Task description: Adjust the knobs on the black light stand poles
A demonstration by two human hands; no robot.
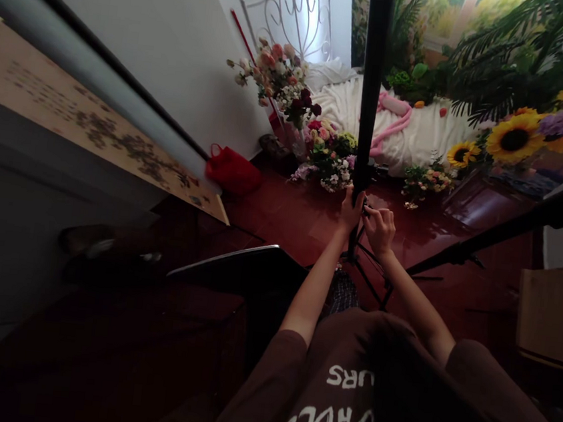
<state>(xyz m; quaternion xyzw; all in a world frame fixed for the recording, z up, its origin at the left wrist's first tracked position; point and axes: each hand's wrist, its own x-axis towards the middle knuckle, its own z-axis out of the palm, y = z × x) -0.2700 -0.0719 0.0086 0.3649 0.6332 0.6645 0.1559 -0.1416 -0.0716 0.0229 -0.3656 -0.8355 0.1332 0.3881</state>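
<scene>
A black tripod stand [376,66] rises upright in front of me, its legs spread low on the floor. Wrapped around its pole is my left hand [350,210], fingers closed. Just right of the pole, my right hand [380,229] has its fingers closed in a pinch at a small dark knob [365,206] on the stand's side. Part of that knob is hidden by the fingertips. A second black stand [484,239] slants across the right side, apart from both hands.
Flower bunches [325,152] stand beyond the pole, and sunflowers [514,138] at the right. A red bag [233,169] sits by the left wall. A cardboard box [555,314] is at right, a dark flat panel [245,267] at near left. Behind, white cloth [420,135] covers a low surface.
</scene>
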